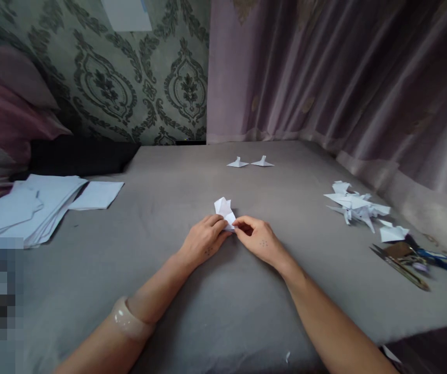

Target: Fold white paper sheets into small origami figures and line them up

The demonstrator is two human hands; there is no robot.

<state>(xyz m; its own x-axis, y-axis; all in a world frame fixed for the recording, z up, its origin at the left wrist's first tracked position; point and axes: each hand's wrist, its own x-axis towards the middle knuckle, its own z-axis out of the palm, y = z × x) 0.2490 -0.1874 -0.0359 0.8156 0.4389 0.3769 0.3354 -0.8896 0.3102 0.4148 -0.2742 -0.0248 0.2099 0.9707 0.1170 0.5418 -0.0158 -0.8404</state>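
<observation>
A small piece of folded white paper point(224, 209) stands up between my hands at the middle of the grey cloth surface point(161, 311). My left hand point(207, 236) grips its lower left part, with the fingers laid over the paper and the thumb below. At the lower right edge, my right hand point(258, 236) pinches the paper between thumb and forefinger. The fingers cover the paper's bottom folds. Farther back, two small folded paper figures point(262, 161) with pointed sides stand next to each other.
White paper sheets point(52, 200) lie stacked at the left, near a dark cloth point(83, 154). On the right is a heap of folded paper pieces point(358, 205), with scissors point(442, 259) and a pointed tool point(401, 267) in front. A purple curtain point(270, 72) hangs behind. A paper scrap point(288, 357) lies near the front edge.
</observation>
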